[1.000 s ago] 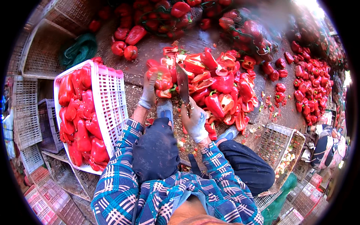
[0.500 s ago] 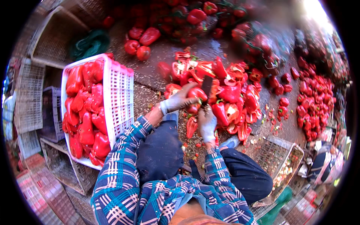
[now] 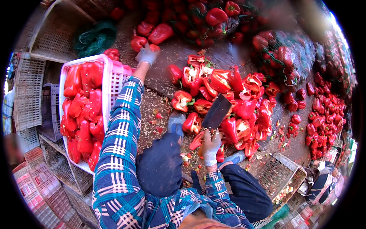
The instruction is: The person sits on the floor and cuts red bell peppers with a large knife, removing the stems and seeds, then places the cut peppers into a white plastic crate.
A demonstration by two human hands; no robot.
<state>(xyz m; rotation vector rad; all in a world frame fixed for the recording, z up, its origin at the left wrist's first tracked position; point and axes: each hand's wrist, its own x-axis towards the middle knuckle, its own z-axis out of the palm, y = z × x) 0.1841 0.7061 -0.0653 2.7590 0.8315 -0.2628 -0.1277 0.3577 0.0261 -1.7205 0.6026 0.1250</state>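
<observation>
Left hand [image 3: 146, 55] is resting against a whole red pepper [image 3: 154, 48] at the near edge of a cluster of about 4 on the floor [image 3: 166, 59]; its fingers are partly hiding the fruit, so whether they are closing on it, I cannot tell. Right hand [image 3: 211, 145] is gripping a broad-bladed knife [image 3: 218, 110] by the handle, the blade sitting over a pile of cut peppers [image 3: 244, 108].

That whole pepper is looking light and fairly stiff, its glossy skin probably slippery when wet, its hollow walls likely cracking under a hard squeeze. Wrapping the fingers around its broad sides is seeming the surest hold, and the neighbouring peppers [image 3: 160, 33] are crowding its far side!

Over at the left, a white crate [image 3: 108, 87] full of red peppers is standing close beside the plaid sleeve [image 3: 121, 129], which is covering part of its wall. Green netting [image 3: 95, 38] is lying beyond it. Across to the right, a net bag [image 3: 289, 57] is bulging with peppers, the cut pile lying between it and the knife hand, and a dirty crate [image 3: 276, 175] is holding pale scraps.
</observation>
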